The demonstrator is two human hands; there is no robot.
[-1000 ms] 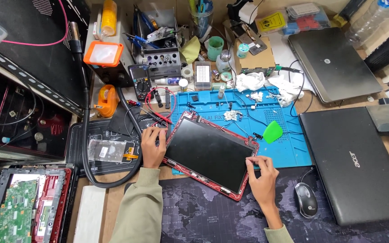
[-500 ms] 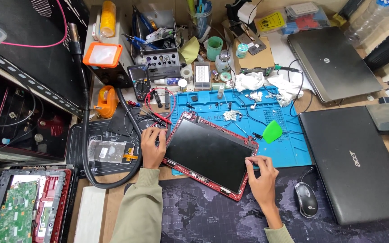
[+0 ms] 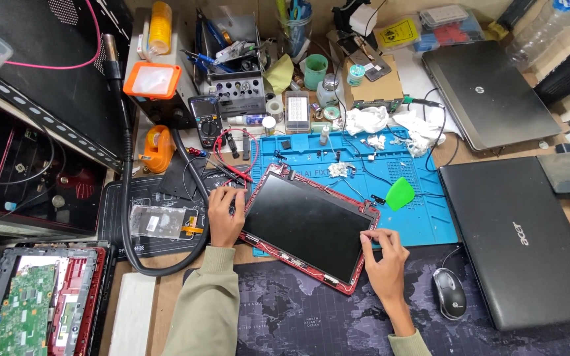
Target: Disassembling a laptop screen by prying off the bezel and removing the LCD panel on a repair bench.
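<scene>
Circuit board (image 3: 24,310) in an opened red laptop base lies at the far left of the worktop (image 3: 159,290). The left hand (image 3: 224,214) rests its curled fingers on the left edge of the red-framed screen panel (image 3: 305,224), which lies tilted across the blue mat (image 3: 423,217). The right hand (image 3: 384,254) pinches the panel's right corner. Further right sit a mouse (image 3: 450,293) and a closed black laptop (image 3: 519,240).

Glossy dark glass screen panel (image 3: 306,224) in red, seemingly plastic frame; matt blue rubbery mat (image 3: 423,211).
</scene>
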